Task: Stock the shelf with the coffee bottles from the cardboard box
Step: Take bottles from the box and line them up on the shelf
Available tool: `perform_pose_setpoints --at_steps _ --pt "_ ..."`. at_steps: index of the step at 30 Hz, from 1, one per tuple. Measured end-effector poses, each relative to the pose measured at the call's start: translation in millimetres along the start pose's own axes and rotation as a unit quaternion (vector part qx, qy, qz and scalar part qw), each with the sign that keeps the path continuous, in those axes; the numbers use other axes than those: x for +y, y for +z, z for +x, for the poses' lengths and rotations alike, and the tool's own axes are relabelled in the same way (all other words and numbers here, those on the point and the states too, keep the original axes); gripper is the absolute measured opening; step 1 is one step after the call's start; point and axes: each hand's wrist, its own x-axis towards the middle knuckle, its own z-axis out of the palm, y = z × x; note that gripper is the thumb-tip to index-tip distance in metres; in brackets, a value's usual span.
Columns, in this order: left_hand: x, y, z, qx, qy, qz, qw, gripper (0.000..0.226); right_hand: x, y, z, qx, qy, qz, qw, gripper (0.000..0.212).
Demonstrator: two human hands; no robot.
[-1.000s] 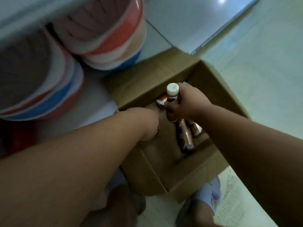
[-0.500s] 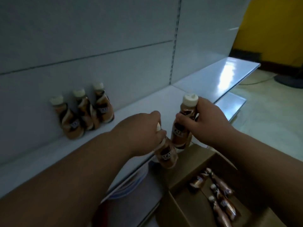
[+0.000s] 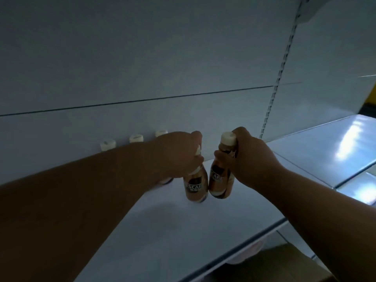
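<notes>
Both hands reach over the white shelf (image 3: 183, 231), each holding a brown coffee bottle by its neck. My left hand (image 3: 179, 153) grips the left coffee bottle (image 3: 196, 187); my right hand (image 3: 250, 159) grips the right coffee bottle (image 3: 220, 180) with its cream cap showing. The two bottles stand side by side, touching, low over the shelf board. Behind my left forearm, the cream caps of three stocked bottles (image 3: 136, 138) line the back wall; their bodies are hidden. A corner of the cardboard box (image 3: 270, 265) shows at the bottom right.
The white back panel (image 3: 142, 68) rises behind the shelf, with a slotted upright (image 3: 272, 98) to the right. A neighbouring shelf section (image 3: 325, 151) continues to the right, shiny with reflected light. A pale round item (image 3: 244, 255) peeks from under the shelf edge.
Both hands lifted bottles out of the box and carried them up and forward over the shelf. The view rose from the box to the shelf, so the box is nearly out of sight.
</notes>
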Motion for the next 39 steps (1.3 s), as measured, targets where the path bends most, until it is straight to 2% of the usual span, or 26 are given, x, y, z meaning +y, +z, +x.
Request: perform_pose_setpoints --at_steps 5,10,12,14,16,20,25,27,30,34,37,39 --pt "-14.8 -0.7 29.0 -0.04 -0.032 0.036 0.998 0.01 4.7 26.2 44.6 -0.041 0.002 -0.021 0.999 0.037" --pt "-23.0 -4.6 47.8 -0.055 -0.036 0.104 0.992 0.024 -0.9 44.4 78.0 -0.046 0.015 -0.004 0.999 0.035" --pt "-23.7 -4.6 54.9 -0.058 -0.043 0.11 0.991 0.021 -2.4 53.0 85.0 -0.029 0.007 -0.001 1.0 0.033" --pt "-21.8 -1.1 61.0 -0.057 -0.063 0.104 0.991 0.005 -2.0 60.6 89.4 -0.024 -0.001 -0.003 1.0 0.028" --pt "-18.8 1.4 66.6 -0.044 -0.08 0.117 0.989 0.018 -0.3 65.8 94.7 -0.023 0.0 -0.007 1.0 0.024" --pt "-17.6 4.0 70.9 0.005 -0.094 0.173 0.98 0.004 3.6 72.6 104.4 -0.01 0.037 0.028 0.999 0.029" --pt "-12.9 16.6 64.4 0.095 -0.088 0.272 0.954 0.033 6.6 77.2 88.2 -0.003 0.054 0.068 0.996 0.053" --pt "-6.9 24.3 56.8 0.145 -0.075 0.282 0.945 0.036 10.3 68.3 73.2 0.018 0.036 0.057 0.998 0.059" --pt "8.9 42.7 38.0 0.198 -0.011 0.198 0.96 0.027 18.4 41.2 44.3 0.027 -0.013 0.009 1.0 0.053" --pt "63.4 86.1 8.2 0.158 0.052 -0.009 0.986 0.025 47.1 -4.1 -24.0 0.026 -0.033 -0.068 0.997 0.042" --pt "124.1 126.0 -11.6 0.1 0.016 -0.144 0.984 0.029 84.6 -23.6 -97.9 0.006 0.031 -0.149 0.988 0.034" --pt "159.0 159.4 -21.7 0.058 0.014 -0.173 0.983 0.024 110.8 -24.6 -148.1 -0.013 0.096 -0.171 0.98 0.029"
